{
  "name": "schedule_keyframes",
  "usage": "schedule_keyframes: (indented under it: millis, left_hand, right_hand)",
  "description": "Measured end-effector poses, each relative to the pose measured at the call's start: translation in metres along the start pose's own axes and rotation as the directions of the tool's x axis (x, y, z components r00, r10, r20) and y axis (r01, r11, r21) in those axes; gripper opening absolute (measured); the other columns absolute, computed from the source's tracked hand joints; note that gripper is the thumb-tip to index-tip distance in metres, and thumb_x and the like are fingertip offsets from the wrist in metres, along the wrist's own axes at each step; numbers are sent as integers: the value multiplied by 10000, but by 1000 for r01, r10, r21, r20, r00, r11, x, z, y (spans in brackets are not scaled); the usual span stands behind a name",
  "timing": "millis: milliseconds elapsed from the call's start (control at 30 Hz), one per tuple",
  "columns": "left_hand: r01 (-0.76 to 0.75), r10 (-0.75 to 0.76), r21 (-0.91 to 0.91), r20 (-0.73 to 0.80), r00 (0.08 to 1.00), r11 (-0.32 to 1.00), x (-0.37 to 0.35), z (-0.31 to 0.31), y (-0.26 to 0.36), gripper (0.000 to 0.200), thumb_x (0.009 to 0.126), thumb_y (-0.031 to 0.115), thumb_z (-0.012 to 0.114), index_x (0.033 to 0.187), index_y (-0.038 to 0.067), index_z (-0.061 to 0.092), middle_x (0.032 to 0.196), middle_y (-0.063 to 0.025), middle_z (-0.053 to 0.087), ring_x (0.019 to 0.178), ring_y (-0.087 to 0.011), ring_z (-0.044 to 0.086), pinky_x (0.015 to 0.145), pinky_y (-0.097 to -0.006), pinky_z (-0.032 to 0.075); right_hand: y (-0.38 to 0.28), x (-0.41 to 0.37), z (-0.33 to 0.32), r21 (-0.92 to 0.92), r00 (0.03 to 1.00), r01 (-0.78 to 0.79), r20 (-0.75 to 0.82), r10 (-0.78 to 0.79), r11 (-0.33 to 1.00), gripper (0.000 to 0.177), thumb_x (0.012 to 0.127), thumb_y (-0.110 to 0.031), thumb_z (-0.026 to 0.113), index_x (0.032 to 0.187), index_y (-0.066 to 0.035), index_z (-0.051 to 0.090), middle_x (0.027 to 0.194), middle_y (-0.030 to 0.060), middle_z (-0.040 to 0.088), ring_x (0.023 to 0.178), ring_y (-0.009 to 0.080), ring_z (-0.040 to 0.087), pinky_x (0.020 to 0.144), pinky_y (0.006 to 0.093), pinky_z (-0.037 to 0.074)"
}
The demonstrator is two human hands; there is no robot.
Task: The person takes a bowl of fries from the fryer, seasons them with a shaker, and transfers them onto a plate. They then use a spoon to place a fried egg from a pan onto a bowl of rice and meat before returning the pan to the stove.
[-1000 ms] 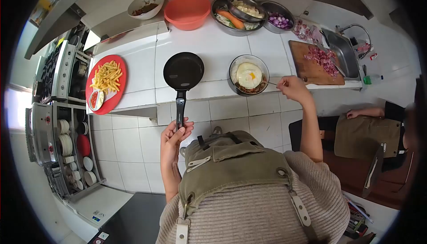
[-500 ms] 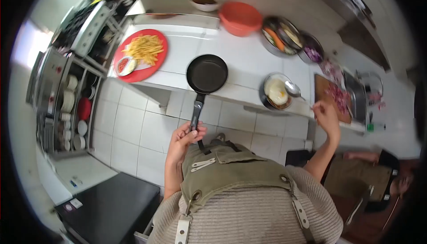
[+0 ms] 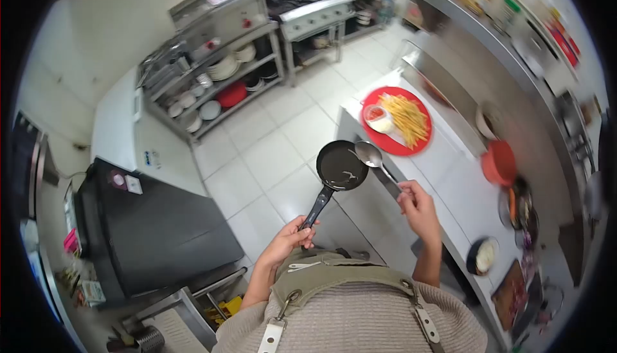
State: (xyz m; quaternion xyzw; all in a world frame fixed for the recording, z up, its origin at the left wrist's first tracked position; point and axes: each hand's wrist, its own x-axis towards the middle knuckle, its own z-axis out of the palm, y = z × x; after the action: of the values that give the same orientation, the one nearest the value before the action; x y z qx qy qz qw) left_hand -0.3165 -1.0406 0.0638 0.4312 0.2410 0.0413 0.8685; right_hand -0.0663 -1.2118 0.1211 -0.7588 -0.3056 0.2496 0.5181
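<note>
A small black frying pan (image 3: 342, 165) is held up in front of the counter by its handle, with my left hand (image 3: 295, 237) closed round the handle's end. Inside the pan the dark surface shows shiny reflections. My right hand (image 3: 418, 205) grips the handle of a large metal spoon (image 3: 368, 154), whose bowl is at the pan's right rim. Just beyond the spoon, a red plate (image 3: 385, 146) on the counter holds french fries (image 3: 405, 118) and a small cup of red and white sauce (image 3: 378, 119).
On the white counter (image 3: 443, 173) stand an orange-red bowl (image 3: 499, 162), a dark bowl with white food (image 3: 482, 256), vegetable bowls (image 3: 516, 205) and a cutting board (image 3: 509, 295). Shelves with dishes (image 3: 225, 70) and a stove (image 3: 318, 18) stand beyond. A dark appliance (image 3: 160, 231) is at left.
The view has turned left. My left hand has lifted the pan off the counter area. My right hand has carried the spoon from the bowl of white food to the pan's rim.
</note>
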Motion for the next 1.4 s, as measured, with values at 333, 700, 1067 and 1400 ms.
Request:
schedule_keyframes:
  millis: [333,700,1067,1400]
  left_hand:
    - [-146,123,-54,-303,945,988,22,-146,56,310,920,204,491,1175,31,465,845,6,514,754,-72,498,759,-247,445]
    - [-260,223,-98,-288,931,961,207,-268,223,324,911,183,513,1178,9,460,875,-27,539,806,-109,516,792,-244,419]
    - [-224,196,-141,-185,963,964,490,-372,395,291,925,141,481,1192,27,460,858,-22,536,784,-91,528,742,-237,452]
    - [-160,126,-241,-152,980,957,769,-438,505,261,930,132,479,1191,123,472,912,-4,560,805,-76,529,736,-223,443]
  right_hand:
    - [-32,151,204,-294,929,369,140,-342,882,226,815,29,482,1025,-27,545,909,196,525,785,383,539,678,431,437]
    - [-57,401,293,524,895,-304,443,51,796,171,894,-61,452,1059,-43,496,756,13,493,582,69,440,487,218,357]
    - [-67,600,235,649,964,-209,9,267,731,161,906,-106,443,1053,-56,487,747,-8,459,510,39,329,439,174,247]
    - [-56,786,198,675,842,-101,-334,424,731,175,914,-93,431,1075,-48,484,745,-7,476,496,34,353,413,173,246]
